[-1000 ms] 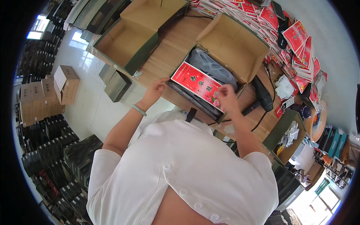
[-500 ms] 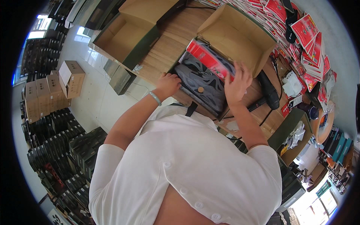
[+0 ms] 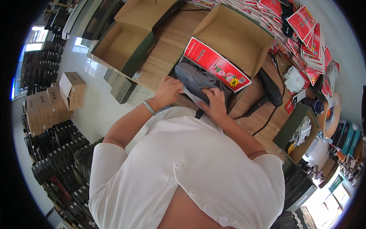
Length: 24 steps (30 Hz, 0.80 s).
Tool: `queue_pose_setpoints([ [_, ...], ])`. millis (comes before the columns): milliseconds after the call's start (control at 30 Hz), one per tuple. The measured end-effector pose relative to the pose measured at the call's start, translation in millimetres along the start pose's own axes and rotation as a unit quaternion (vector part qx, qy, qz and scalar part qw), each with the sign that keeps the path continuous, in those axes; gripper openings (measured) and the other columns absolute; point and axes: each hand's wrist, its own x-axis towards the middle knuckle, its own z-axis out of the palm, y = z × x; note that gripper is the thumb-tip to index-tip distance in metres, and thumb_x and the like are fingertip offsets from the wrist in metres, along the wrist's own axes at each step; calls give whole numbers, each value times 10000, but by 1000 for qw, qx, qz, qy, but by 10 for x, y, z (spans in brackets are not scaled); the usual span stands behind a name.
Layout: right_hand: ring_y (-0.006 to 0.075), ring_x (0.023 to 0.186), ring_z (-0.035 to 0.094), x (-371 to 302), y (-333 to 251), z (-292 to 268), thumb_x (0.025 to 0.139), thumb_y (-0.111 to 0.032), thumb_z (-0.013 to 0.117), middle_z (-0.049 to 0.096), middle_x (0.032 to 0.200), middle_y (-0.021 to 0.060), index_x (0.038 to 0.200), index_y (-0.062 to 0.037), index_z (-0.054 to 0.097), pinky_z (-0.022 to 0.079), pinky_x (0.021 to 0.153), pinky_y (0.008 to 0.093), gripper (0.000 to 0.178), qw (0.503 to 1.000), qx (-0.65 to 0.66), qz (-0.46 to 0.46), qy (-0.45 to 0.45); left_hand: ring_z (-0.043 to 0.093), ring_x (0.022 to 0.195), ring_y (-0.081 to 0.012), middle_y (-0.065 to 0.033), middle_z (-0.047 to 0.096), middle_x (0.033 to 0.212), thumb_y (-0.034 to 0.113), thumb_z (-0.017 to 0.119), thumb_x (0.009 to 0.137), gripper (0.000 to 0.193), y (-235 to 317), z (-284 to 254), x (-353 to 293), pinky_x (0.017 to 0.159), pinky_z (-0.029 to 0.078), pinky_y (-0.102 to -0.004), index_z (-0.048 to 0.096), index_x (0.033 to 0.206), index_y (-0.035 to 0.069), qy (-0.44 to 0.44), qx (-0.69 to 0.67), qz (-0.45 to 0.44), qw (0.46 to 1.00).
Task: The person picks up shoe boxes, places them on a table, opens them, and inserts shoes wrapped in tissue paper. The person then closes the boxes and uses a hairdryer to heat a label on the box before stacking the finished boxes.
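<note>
Grey shoe [image 3: 193, 78] in an open box [image 3: 237, 40], both hands at its six-o'clock side.
Bare tabletop [image 3: 174, 41] lies at the box's ten o'clock, a hair dryer [image 3: 271, 91] at four. Curled left hand [image 3: 168, 91] and narrowed right hand [image 3: 214, 103] partly hide pale paper [image 3: 189, 94]; whether either grips it, I cannot tell. The shoe looks textured, a red packet [image 3: 213, 64] at its two o'clock.

Red packet [image 3: 217, 64]: row of dark characters, smaller pale print alongside, dark marking on a yellow starburst
Piled red packets [image 3: 313, 45]: print too small to read
Brown cartons [image 3: 44, 108]: dark side marking, illegible
</note>
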Motion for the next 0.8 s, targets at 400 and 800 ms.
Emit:
queue_pose_setpoints([
  [400, 358, 864, 619, 229, -846, -868, 689, 36, 634, 634, 813, 145, 900, -33, 679, 483, 785, 414, 226, 972, -36, -109, 205, 582, 879, -259, -31, 625, 901, 26, 636, 770, 83, 448, -1282, 320, 857, 433, -381, 595, 806, 89, 222, -130, 212, 943],
  [800, 160, 813, 619, 897, -3238, -1902, 756, -13, 629, 671, 907, 99, 1022, -4, 679, 480, 792, 263, 271, 879, -160, -135, 428, 360, 1369, -318, -190, 329, 1502, 566, 703, 792, 1077, -1110, -1859, 24, 1117, 285, -431, 87, 1518, 63, 216, -460, 226, 831],
])
